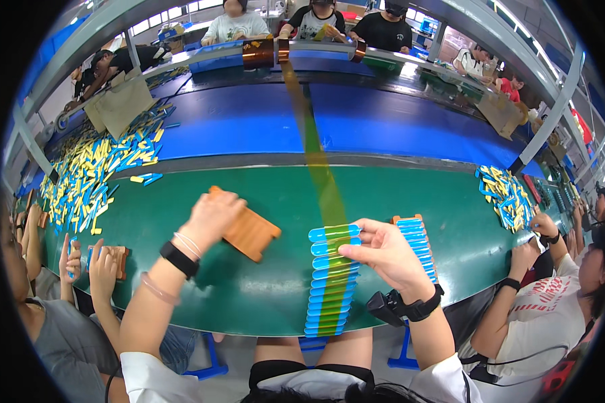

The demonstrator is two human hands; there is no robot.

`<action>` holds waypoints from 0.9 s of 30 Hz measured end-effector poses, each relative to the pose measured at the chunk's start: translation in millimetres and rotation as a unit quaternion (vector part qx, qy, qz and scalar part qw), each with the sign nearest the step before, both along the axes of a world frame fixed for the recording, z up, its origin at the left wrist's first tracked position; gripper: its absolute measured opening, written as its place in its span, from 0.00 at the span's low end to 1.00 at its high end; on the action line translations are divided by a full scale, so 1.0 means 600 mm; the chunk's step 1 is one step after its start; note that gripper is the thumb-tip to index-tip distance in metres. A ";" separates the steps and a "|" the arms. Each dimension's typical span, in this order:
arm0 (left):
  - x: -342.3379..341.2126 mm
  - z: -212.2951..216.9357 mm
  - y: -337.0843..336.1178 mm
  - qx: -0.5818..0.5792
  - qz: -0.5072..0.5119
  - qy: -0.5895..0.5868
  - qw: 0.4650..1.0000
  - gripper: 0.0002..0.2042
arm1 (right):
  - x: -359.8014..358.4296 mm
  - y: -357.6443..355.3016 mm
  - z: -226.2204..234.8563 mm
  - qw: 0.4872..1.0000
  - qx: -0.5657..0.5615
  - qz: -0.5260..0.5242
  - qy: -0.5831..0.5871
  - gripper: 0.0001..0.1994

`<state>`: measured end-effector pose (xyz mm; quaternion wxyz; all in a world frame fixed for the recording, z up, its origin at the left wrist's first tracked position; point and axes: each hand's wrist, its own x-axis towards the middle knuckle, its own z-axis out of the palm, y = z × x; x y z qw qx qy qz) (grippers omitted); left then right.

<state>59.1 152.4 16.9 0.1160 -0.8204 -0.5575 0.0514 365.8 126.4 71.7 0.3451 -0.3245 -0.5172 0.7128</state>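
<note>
My left hand [215, 216] grips the upper left end of an orange-brown grooved block [252, 234], held tilted at the table; its grooves look bare. With thumb and fingers, my right hand [390, 254] pinches the upper end of a row of blue flat pieces [319, 274]. They lie side by side across a yellow see-through tape [328, 195], the row reaching down to the table's near edge. From a roll [284, 52] on the far rail, the tape runs down to this row. Just right of my right hand stands a second grooved block [418, 236] filled with blue pieces, partly hidden by that hand.
A large pile of blue and yellow pieces [97, 174] covers the left of the green table [275, 185]; a smaller pile [505, 196] lies at right. Beyond runs a blue belt [235, 124]. Co-workers sit close on both sides and across, another grooved block [119, 260] beside the left one.
</note>
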 end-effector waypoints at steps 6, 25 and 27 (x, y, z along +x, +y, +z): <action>-0.088 0.001 0.017 0.133 0.090 0.062 0.985 0.26 | -0.023 -0.009 0.009 0.999 0.028 -0.008 -0.040 0.13; 0.175 0.009 -0.120 -0.329 0.080 -0.834 0.435 0.18 | 0.209 -0.145 -0.140 0.807 0.266 -0.279 -0.448 0.53; 0.175 0.010 -0.127 -0.296 0.111 -0.844 0.433 0.19 | 0.199 -0.146 -0.145 0.797 0.277 -0.293 -0.450 0.52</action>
